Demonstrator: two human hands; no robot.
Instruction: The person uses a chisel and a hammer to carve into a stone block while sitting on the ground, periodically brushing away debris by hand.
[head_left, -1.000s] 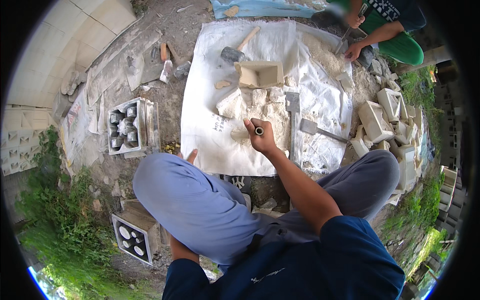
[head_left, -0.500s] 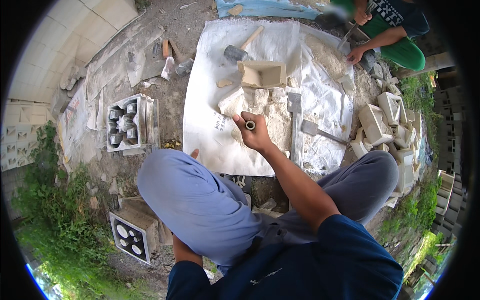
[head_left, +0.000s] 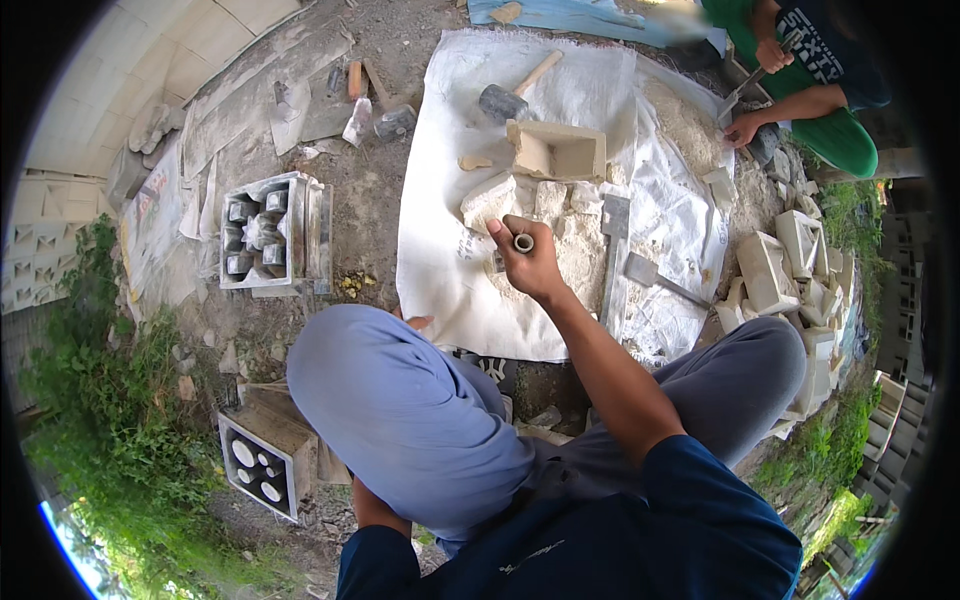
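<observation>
In my right hand (head_left: 530, 262) is an upright tool with a hollow round handle end (head_left: 523, 242); the fingers wrap it and the thumb sticks out. The tool's lower end is hidden under the fist. Below lie pale stone chunks (head_left: 489, 201) and crumbled stone powder on a white woven sheet (head_left: 437, 165). Just past this rubble stands a carved stone box (head_left: 575, 155) with a hollow. My left hand (head_left: 416, 321) shows only some stretched fingers beside my left knee, at the sheet's near edge; the rest of it is hidden.
A mallet (head_left: 505, 104) lies at the sheet's far side. Right of the rubble are a flat metal bar (head_left: 614, 260) and a flat-bladed tool (head_left: 643, 270). Metal molds (head_left: 263, 235) stand left, stone boxes (head_left: 765, 273) are heaped right. A co-worker's hands (head_left: 742, 128) work far right.
The view has shifted, so the sheet and its things sit farther right in the picture. More of my left fingers shows. My right hand keeps its grip on the tool over the rubble.
</observation>
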